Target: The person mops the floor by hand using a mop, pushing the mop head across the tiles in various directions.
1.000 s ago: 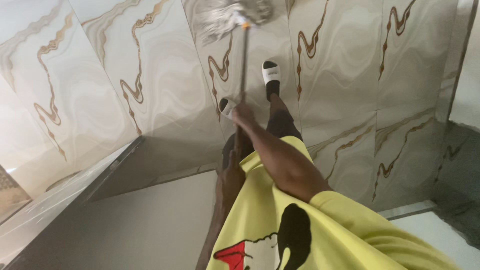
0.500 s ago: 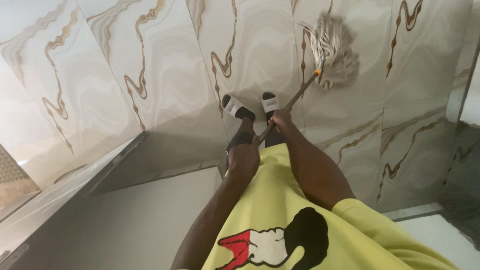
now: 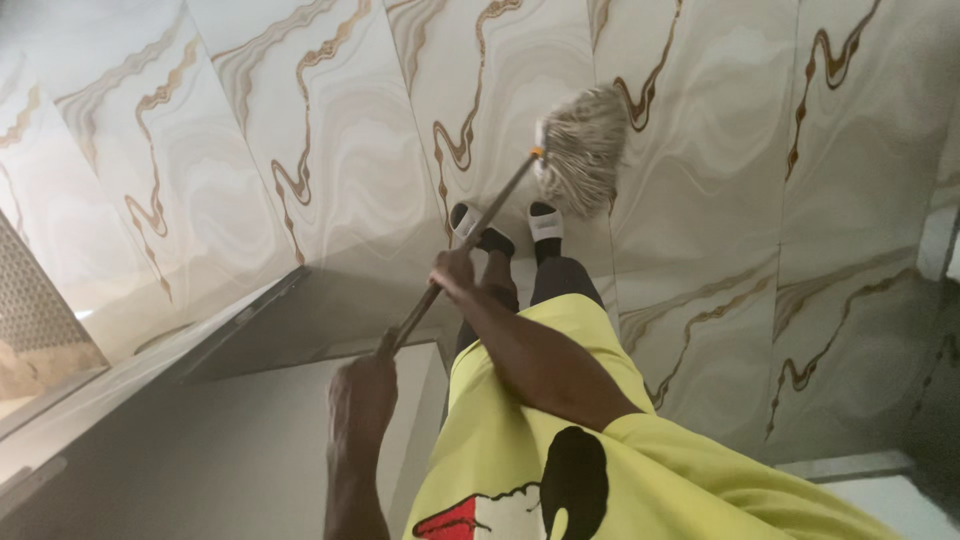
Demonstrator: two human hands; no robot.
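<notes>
mop head (image 3: 583, 148): swung from right of the feet to just ahead of the white slippers (image 3: 545, 222), on the marble floor (image 3: 720, 150) | left hand (image 3: 363, 392): clamped on handle's near end, now lower | right hand (image 3: 453, 272): clamped mid-handle (image 3: 480, 225) | sweep goes leftward, floor wiping in progress

Your left hand (image 3: 362, 392): fist closed, low and near your body, forearm bare. Your right hand (image 3: 453, 271): closed too, arm stretched forward and across (sleeve yellow), further out than the left.
</notes>
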